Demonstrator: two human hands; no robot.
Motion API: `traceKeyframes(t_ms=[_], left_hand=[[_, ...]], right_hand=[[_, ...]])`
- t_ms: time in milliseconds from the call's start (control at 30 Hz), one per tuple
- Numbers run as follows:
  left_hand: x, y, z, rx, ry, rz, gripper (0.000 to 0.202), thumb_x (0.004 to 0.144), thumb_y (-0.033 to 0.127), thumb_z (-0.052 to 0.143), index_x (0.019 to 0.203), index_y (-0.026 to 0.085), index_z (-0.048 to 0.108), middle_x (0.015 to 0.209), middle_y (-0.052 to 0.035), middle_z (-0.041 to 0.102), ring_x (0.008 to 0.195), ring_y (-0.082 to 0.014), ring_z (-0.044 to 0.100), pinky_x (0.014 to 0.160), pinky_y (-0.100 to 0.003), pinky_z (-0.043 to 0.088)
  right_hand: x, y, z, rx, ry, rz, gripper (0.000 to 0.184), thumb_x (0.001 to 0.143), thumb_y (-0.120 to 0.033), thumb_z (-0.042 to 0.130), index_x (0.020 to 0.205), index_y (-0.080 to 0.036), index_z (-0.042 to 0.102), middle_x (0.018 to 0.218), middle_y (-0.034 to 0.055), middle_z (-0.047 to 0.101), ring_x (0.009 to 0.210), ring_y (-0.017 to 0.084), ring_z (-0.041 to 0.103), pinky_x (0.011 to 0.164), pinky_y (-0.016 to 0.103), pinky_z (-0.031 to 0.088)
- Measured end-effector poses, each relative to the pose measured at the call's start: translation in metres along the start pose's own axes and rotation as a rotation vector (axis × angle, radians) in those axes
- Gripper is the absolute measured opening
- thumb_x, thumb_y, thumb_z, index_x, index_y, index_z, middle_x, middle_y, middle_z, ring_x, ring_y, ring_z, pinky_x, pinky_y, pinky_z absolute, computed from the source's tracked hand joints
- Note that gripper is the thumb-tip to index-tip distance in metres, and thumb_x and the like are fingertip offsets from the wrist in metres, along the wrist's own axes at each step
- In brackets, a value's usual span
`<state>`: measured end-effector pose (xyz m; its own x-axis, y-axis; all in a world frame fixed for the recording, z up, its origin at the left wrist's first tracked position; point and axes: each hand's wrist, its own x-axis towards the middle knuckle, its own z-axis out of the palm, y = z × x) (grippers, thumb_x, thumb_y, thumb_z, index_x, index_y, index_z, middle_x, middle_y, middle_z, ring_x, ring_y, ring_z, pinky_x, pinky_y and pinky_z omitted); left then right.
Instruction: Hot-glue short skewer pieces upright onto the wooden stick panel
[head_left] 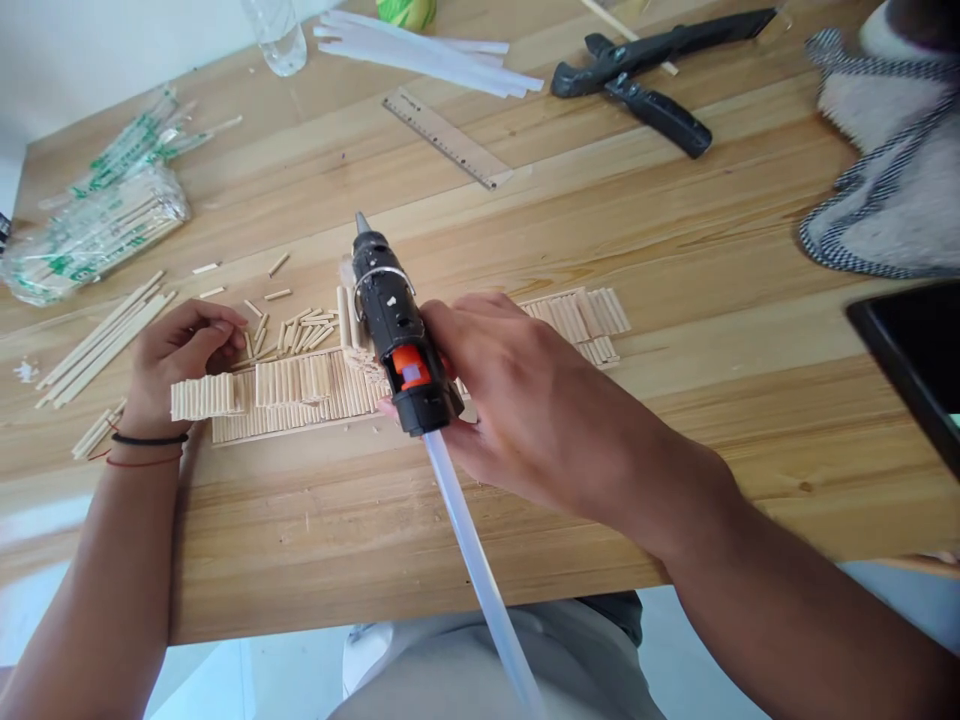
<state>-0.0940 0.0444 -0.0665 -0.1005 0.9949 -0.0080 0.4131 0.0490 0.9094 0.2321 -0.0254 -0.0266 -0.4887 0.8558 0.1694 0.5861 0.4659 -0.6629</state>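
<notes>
Glue gun (390,320), of black plastic with a tapered metal nozzle, a bent wire loop and an orange insert, is held in the right hand (517,380) above the middle of the table (300,540). Its nozzle points to the far side; a smooth, translucent glue stick (472,560) runs from its rear toward the near edge. Behind it lies a long wooden assembly (345,385), partly hidden: short round sticks set side by side, ribbed in texture, with raised blocks at left and right. The left hand (191,345), at the assembly's left end, has its fingers curled narrow near loose cut sticks (307,330); whether it grips 1 cannot be told. Further left lie long slender sticks (105,340) and a crinkled clear packet (112,230) with green print. Far side: flat transparent ruler (448,138), glossy white strips (427,55) and, to the right, a black cutter (637,75).
</notes>
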Motion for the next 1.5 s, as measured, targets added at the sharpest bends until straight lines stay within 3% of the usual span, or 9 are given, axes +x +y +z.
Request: traceKeyframes(t_ms=[533,1500], left_hand=[[0.0,-0.005,-0.011,-0.035,-0.056,-0.101,0.018,0.071,0.031,0.081,0.083,0.018,0.077,0.07,-0.0016,0.067,0.06,-0.0118,0.058,0.052,-0.021,0.042],[0.0,-0.007,-0.012,-0.051,-0.062,-0.111,0.017,0.074,0.031,0.081,0.085,0.02,0.078,0.069,-0.0009,0.067,0.064,-0.013,0.057,0.058,-0.023,0.044]], right_hand=[[0.003,0.001,0.003,0.031,0.002,-0.072,0.013,0.092,-0.017,0.069,0.096,-0.018,0.057,0.096,0.0078,0.07,0.09,0.026,0.061,0.093,0.042,0.045],[0.003,0.003,0.005,0.034,0.001,-0.079,0.007,0.096,-0.019,0.065,0.097,-0.016,0.059,0.097,0.009,0.07,0.09,0.026,0.06,0.094,0.042,0.045]])
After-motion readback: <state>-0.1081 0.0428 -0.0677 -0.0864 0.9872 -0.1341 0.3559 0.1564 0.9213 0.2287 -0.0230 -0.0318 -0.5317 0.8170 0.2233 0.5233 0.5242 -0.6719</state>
